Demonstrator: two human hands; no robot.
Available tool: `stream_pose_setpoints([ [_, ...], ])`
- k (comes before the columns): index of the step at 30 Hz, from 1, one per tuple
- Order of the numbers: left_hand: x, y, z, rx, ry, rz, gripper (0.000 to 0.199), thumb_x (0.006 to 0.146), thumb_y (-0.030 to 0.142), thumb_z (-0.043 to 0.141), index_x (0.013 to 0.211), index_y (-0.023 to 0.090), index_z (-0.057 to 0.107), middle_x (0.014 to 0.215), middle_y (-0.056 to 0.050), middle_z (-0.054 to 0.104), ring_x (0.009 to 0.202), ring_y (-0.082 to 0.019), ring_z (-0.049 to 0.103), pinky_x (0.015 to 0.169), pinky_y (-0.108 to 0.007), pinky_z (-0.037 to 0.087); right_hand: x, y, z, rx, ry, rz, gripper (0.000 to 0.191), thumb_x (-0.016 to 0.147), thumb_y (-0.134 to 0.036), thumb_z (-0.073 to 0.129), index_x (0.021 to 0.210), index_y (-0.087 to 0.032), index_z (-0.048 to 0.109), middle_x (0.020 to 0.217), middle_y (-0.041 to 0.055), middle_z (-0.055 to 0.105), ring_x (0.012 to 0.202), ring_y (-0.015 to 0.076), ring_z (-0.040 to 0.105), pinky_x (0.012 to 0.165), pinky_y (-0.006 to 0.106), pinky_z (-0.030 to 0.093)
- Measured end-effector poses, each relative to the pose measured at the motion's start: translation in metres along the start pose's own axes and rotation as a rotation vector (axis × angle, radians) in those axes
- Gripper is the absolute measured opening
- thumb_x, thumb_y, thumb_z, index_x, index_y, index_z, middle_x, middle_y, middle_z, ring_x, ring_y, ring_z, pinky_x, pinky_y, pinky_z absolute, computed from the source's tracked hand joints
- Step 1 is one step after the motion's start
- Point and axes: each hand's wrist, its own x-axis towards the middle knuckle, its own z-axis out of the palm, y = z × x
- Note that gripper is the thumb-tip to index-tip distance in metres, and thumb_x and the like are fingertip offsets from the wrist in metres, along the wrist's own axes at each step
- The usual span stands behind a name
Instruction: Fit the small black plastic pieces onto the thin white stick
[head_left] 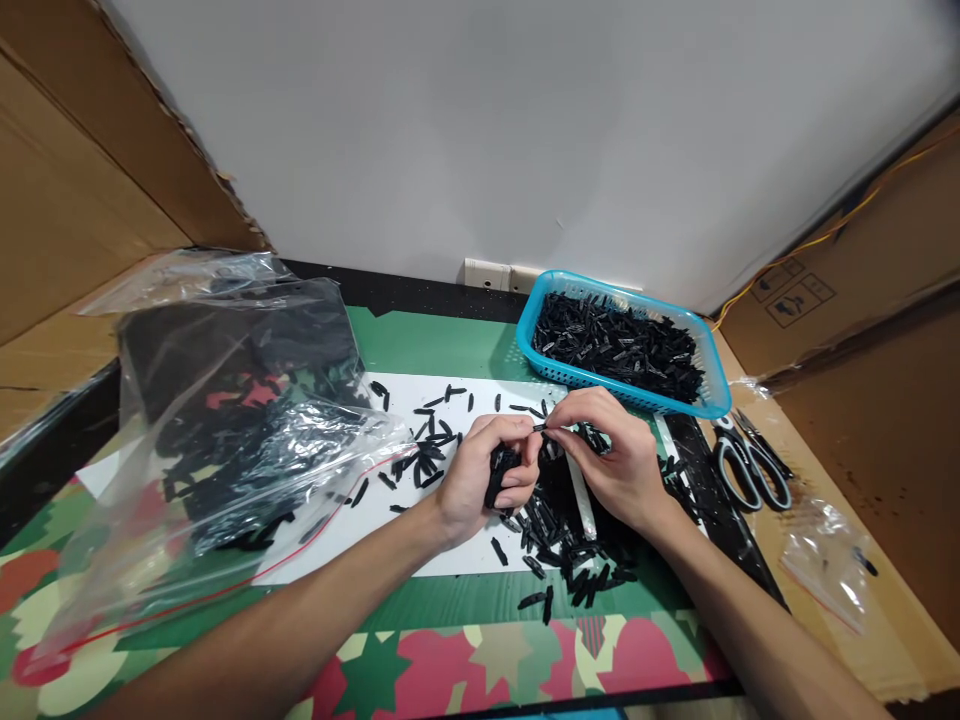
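My left hand is closed around several small black strip-like pieces, and its thumb and forefinger pinch one end of a single piece. The thumb and forefinger of my right hand pinch the other end of that small black piece, so it spans both hands. Its exact kind is too small to make out. Below my hands a heap of like black pieces lies on a white sheet and the green mat. More are scattered on the sheet left of my left hand.
A blue plastic basket full of black pieces stands behind my right hand. Scissors lie at the right on cardboard, beside a small clear bag. A large clear zip bag covers the left side. Cardboard walls flank the table.
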Motion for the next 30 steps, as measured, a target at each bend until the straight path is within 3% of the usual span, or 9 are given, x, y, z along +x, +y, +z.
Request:
stream_pose_setpoints([
  [30, 0.0017, -0.0020, -0.0031, 0.021, -0.026, -0.063, 0.038, 0.092, 0.039, 0.053, 0.061, 0.018, 0.049, 0.046, 0.005, 0.035, 0.036, -0.006, 0.027, 0.037, -0.017, 0.020, -0.0005, 0.0011, -0.0012, 0.091, -0.045, 0.103, 0.007, 0.099, -0.015, 0.065, 0.098, -0.021, 0.069, 0.094, 0.0049, 0.073, 0.088, 0.0193, 0.065, 0.074, 0.032, 0.054],
])
